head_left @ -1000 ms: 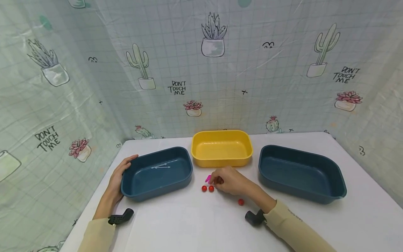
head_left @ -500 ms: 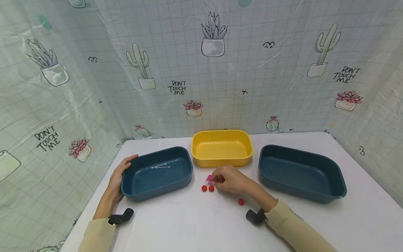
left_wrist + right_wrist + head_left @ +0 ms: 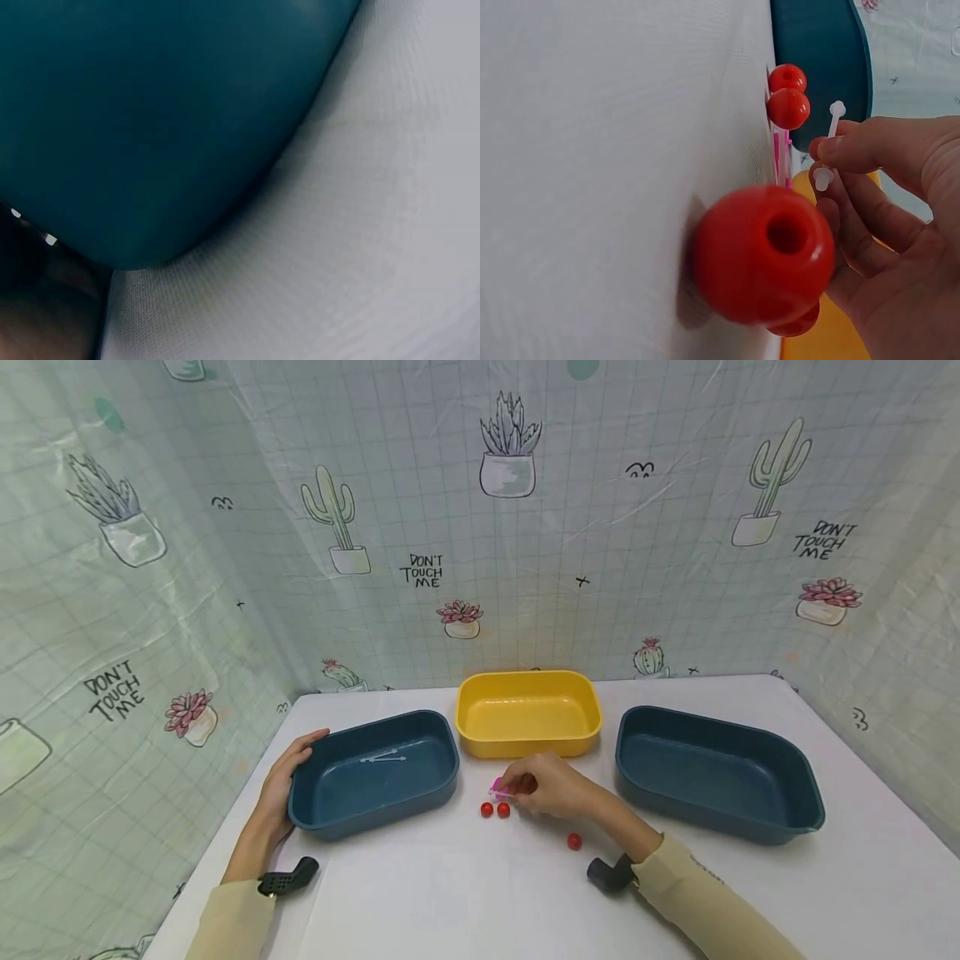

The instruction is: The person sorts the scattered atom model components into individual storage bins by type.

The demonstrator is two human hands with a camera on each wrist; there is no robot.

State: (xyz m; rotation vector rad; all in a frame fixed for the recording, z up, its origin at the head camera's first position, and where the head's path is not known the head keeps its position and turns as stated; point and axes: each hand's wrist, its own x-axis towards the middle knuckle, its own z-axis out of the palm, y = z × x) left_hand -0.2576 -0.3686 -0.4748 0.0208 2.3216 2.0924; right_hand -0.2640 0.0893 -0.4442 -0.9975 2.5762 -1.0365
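Note:
My right hand (image 3: 551, 787) pinches a thin white plastic stick (image 3: 834, 124) with knobbed ends between thumb and fingertips, just above the table. Below and beside those fingertips lies a small pink piece (image 3: 498, 783), partly covered by the hand. Two red balls (image 3: 495, 809) sit close together in front of it. Another red ball (image 3: 573, 841) is nearer the right wrist; a hole shows in a large red ball (image 3: 761, 255) in the right wrist view. My left hand (image 3: 281, 777) rests along the outer left side of a dark blue bin (image 3: 375, 814), its thumb hidden. Inside that bin lie several white sticks (image 3: 384, 757).
A yellow bin (image 3: 528, 748) stands at the back middle, beyond the right hand. At the right is a second dark blue bin (image 3: 720, 814). A patterned curtain (image 3: 525, 568) rises behind and on both sides of the white table (image 3: 420, 893).
My right hand has shifted slightly up and right, and the white stick now shows at its fingertips. More of the pink piece is uncovered. The left hand stays put.

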